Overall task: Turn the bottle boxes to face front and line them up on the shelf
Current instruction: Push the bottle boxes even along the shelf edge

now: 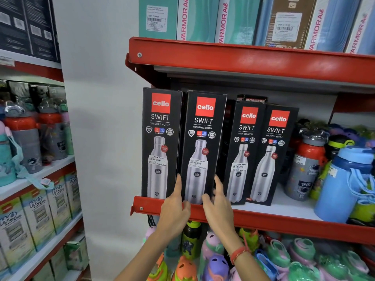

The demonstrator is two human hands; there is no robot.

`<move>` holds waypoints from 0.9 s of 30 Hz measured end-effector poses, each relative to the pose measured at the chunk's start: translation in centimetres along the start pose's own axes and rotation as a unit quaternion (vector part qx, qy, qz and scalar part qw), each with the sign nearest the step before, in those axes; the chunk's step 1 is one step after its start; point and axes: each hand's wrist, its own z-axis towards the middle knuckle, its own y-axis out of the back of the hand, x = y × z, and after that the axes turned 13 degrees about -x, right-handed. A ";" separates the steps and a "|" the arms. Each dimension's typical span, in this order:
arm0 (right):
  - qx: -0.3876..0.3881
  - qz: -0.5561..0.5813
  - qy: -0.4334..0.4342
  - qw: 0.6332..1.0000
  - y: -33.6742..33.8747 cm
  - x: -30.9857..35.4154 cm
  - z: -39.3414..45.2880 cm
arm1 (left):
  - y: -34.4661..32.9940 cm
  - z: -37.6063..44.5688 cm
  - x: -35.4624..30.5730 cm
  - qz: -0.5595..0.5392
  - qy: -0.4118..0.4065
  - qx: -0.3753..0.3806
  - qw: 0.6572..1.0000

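Note:
Several black Cello Swift bottle boxes stand upright on the red-edged shelf (263, 217), all with their fronts toward me. The leftmost box (161, 138) stands at the shelf's left end. Beside it is the second box (203, 147), gripped low down between both hands. My left hand (175, 205) presses its left edge, fingers pointing up. My right hand (218, 201) holds its right edge, fingers reaching behind it. Two shorter boxes, the third box (243, 151) and the fourth box (274, 155), stand to the right and sit further back.
Loose bottles, a grey and red one (306, 167) and a blue one (343, 183), crowd the shelf's right side. Varmora boxes (203, 19) fill the shelf above. Colourful bottles (284, 256) sit below. Another rack (36, 179) with boxes and bottles stands at the left.

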 end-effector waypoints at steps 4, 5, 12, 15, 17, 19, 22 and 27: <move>-0.016 -0.011 0.004 1.000 0.0 -0.4 -1.3 | 0.7 -0.3 0.0 -0.014 -0.002 0.015 1.000; -0.016 -0.007 0.001 1.000 0.0 -0.5 -1.4 | 0.7 -0.4 -0.1 -0.016 0.000 0.016 1.000; -0.019 0.004 0.017 1.000 0.2 -1.2 -1.2 | 0.9 -0.8 -0.8 -0.016 0.036 0.020 0.999; -0.031 0.014 0.023 0.999 0.8 -1.2 -1.0 | 1.0 -1.6 -1.2 0.069 -0.019 -0.062 0.995; -0.090 0.019 0.035 0.995 2.0 -1.4 -0.4 | 0.7 -2.3 -1.8 0.080 -0.104 -0.137 0.982; -0.154 0.013 0.030 0.988 3.4 -2.2 0.7 | -0.3 -2.7 -2.9 0.034 -0.154 -0.136 0.978; -0.161 0.000 -0.013 0.987 5.5 -4.0 2.7 | -2.8 -2.8 -4.7 -0.041 -0.109 0.005 0.993; -0.064 0.003 -0.070 0.995 6.4 -5.7 4.9 | -7.1 -1.8 -7.0 -0.031 0.026 0.126 0.991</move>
